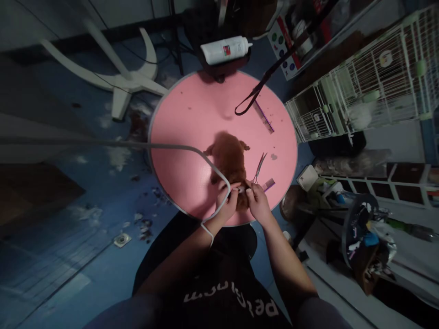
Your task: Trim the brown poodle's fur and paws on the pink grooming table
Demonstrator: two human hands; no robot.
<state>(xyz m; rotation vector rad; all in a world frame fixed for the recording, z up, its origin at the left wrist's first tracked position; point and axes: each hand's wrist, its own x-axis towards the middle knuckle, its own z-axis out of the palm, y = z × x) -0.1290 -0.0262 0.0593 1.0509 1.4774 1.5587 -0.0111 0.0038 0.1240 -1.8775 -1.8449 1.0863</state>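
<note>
A small brown curly-coated dog (pixel 229 155) is on the round pink table (pixel 181 123), its head end towards me at the near edge. Both my hands are at its head. My left hand (pixel 228 203) is closed in a pinch beside a small whitish thing (pixel 241 188), too small to name. Opposite it, my right hand (pixel 258 201) has thumb and fingers pinched on the dog's head fur. Scissors (pixel 259 168) lie just beyond my right hand, blades pointing away. Beside that hand rests a short purple-backed comb (pixel 269 184).
A pale cord (pixel 185 147) crosses from the left over my left forearm. A dark strap loop (pixel 245 107) hangs above a longer comb (pixel 265 118). Beyond the table lies a white bottle (pixel 226 49). Wire cages (pixel 360 77) and a cluttered round stand (pixel 363 228) are right; hair clumps litter the floor.
</note>
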